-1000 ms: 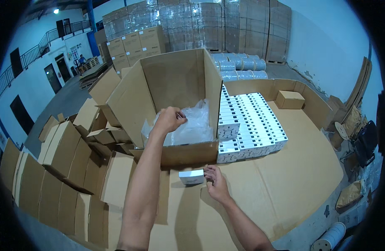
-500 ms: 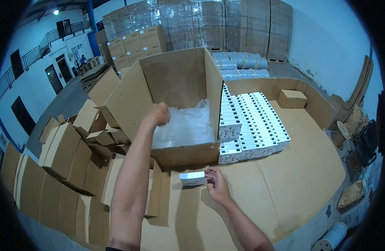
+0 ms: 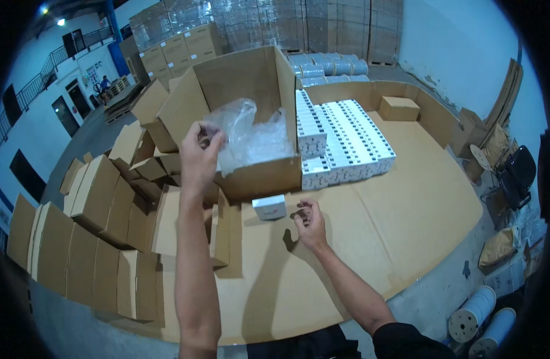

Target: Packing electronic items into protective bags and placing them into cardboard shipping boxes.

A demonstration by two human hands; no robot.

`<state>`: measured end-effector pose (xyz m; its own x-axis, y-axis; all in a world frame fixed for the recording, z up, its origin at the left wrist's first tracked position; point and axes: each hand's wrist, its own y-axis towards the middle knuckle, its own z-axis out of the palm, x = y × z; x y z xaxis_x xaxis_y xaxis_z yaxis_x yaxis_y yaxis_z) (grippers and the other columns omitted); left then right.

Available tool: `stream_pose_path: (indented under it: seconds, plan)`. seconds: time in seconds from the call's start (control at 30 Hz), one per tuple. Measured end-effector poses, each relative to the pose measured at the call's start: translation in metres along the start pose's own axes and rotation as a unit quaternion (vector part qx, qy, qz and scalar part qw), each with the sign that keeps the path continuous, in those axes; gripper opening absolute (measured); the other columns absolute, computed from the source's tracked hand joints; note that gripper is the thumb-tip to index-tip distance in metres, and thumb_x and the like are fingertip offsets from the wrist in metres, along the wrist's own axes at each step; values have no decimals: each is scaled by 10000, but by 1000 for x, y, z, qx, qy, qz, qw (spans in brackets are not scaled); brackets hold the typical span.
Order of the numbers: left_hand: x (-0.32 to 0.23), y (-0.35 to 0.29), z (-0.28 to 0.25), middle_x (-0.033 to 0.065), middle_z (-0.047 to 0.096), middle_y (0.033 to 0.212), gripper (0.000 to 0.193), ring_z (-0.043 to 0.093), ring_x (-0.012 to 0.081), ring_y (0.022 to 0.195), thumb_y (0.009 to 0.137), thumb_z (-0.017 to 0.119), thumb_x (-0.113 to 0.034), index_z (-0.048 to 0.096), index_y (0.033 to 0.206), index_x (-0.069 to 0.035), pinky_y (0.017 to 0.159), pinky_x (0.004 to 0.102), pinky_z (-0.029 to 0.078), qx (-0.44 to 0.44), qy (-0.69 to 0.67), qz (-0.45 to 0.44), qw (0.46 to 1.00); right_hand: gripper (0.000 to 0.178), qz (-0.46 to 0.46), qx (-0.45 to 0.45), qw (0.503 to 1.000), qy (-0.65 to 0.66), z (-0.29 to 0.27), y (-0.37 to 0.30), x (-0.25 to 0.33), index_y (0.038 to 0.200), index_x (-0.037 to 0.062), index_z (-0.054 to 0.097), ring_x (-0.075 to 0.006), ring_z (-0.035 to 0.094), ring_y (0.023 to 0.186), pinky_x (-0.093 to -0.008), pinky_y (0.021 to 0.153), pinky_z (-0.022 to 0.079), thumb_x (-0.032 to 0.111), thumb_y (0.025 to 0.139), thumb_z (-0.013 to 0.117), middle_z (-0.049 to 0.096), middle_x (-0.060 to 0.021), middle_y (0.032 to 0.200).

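Note:
My left hand (image 3: pixel 200 149) is closed, pinching the edge of a clear plastic bag (image 3: pixel 234 122) and raising it above the front left of a large open cardboard carton (image 3: pixel 257 182). More clear plastic bags (image 3: pixel 269 140) lie heaped inside that carton. On the cardboard-covered table in front of it stands a small white box (image 3: pixel 269 207). Just to the right of this box my right hand (image 3: pixel 311 226) hovers with fingers loosely bent and apart, holding nothing and not touching the box.
Rows of stacked white boxes (image 3: pixel 352 140) stand right of the carton. Open brown cartons (image 3: pixel 101 203) crowd the left side. A small brown box (image 3: pixel 399 109) sits in the far right corner, inside a low cardboard wall (image 3: pixel 433 113). Wrapped spools (image 3: pixel 331 66) lie behind.
My left hand has come up and back toward me out of the carton, drawing a plastic bag with it. My right hand has moved slightly away from the small white box.

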<state>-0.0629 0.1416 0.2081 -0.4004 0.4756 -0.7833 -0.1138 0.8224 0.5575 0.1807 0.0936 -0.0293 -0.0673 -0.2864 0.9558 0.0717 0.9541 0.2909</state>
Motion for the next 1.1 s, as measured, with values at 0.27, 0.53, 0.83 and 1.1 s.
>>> stream_pose_path:
  seconds: [0.27,0.53,0.83,1.1]
  plan:
    - [36,-189,46,25,633,954,128,614,97,899,955,667,-54,573,1027,-5,796,265,517,-54,-132,-146,979,453,-148,96,984,-11,9,-56,43,1153,38,533,-113,542,826,-263,707,486,191,815,792,580,-49,1002]
    - [76,-243,71,39,639,1002,141,609,96,928,1030,583,-134,548,1105,-20,822,268,514,-34,-205,-212,955,193,-98,135,982,-92,24,-61,47,962,16,596,-86,524,640,-253,577,452,93,866,745,588,-24,764]
    - [93,-241,66,13,537,925,165,500,75,831,1065,530,-198,490,1078,-38,753,248,436,-170,-125,-236,949,82,111,270,956,43,0,-43,50,910,33,588,-57,564,718,-253,648,485,8,902,666,577,30,804]
    - [82,-240,72,20,518,875,223,503,109,816,1022,618,-217,506,1029,-24,726,277,448,-114,-103,-182,971,376,76,231,947,210,-11,-31,49,1213,28,509,-58,548,897,-244,735,509,-14,889,696,574,-20,1122]
